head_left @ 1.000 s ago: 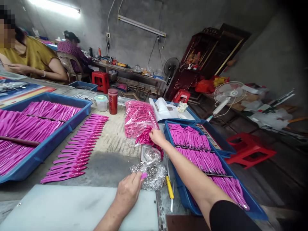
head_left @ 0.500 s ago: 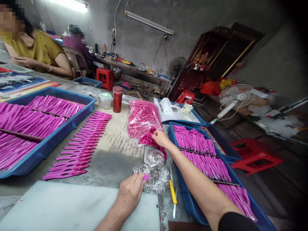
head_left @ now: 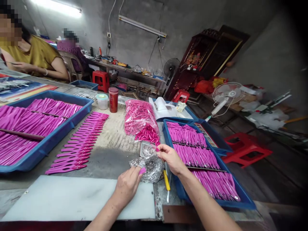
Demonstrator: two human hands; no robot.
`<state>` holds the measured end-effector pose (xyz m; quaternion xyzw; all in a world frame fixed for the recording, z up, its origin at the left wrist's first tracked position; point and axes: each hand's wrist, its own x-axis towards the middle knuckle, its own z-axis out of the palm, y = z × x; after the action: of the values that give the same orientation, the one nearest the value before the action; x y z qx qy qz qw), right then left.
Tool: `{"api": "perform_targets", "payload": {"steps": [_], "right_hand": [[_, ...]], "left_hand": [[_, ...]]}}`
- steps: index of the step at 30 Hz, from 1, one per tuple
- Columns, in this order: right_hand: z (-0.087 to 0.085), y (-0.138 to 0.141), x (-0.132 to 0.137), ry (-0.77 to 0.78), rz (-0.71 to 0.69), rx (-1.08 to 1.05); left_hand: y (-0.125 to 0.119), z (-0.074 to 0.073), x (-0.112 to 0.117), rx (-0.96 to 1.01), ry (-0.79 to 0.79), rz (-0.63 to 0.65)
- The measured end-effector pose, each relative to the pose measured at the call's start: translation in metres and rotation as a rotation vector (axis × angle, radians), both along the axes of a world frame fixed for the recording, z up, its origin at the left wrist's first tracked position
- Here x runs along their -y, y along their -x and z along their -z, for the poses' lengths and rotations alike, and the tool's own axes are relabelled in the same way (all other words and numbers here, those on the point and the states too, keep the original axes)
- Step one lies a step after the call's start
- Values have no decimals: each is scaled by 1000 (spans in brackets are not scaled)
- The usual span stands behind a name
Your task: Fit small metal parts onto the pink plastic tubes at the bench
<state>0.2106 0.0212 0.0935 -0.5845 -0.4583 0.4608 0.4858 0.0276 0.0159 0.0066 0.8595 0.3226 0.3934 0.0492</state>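
Note:
My left hand (head_left: 127,185) is closed on a pink plastic piece (head_left: 142,170), of which only the end shows past my fingers, above the white board (head_left: 79,199). My right hand (head_left: 171,158) pinches a small dark pink plastic piece (head_left: 157,149), just in front of a clear bag of pink pieces (head_left: 139,114). Loose dark pink pieces (head_left: 148,132) spill at the bag's mouth. Between my hands lies a clear plastic bag of small metal parts (head_left: 152,168). A yellow-handled tool (head_left: 166,180) rests beside it.
Blue trays of long pink pieces stand left (head_left: 83,104) and right (head_left: 179,187). A row of pink pieces with darker ends (head_left: 79,144) lies left of centre. Farther back are a red cup (head_left: 113,100) and a lidded tub (head_left: 102,102). Another person (head_left: 43,57) sits at far left.
My right hand has drawn back from the bag's mouth toward me, bringing a small dark pink piece. My left hand still grips its pink piece. The view has shifted slightly.

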Motion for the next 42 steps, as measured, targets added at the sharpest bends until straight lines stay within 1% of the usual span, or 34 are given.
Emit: {"api": "perform_targets", "payload": {"steps": [4, 6, 10, 14, 21, 29, 37, 42], "right_hand": [[10, 6, 22, 10, 24, -225], [15, 10, 31, -2, 42, -299], [24, 15, 44, -8, 88, -371], [29, 17, 55, -20, 100, -391], [34, 21, 67, -51, 100, -363], [38, 22, 72, -57, 104, -372], [44, 24, 76, -24, 207, -231], [46, 26, 78, 9, 246, -136]], "left_hand": [[1, -11, 6, 3, 11, 26], [1, -16, 11, 5, 12, 35], [1, -23, 20, -6, 0, 59], [2, -26, 29, -36, -5, 59], [2, -28, 37, -85, 6, 60], [0, -28, 41, -104, -11, 61], [1, -28, 41, -119, -7, 55], [1, -27, 42, -133, -1, 46]]}}
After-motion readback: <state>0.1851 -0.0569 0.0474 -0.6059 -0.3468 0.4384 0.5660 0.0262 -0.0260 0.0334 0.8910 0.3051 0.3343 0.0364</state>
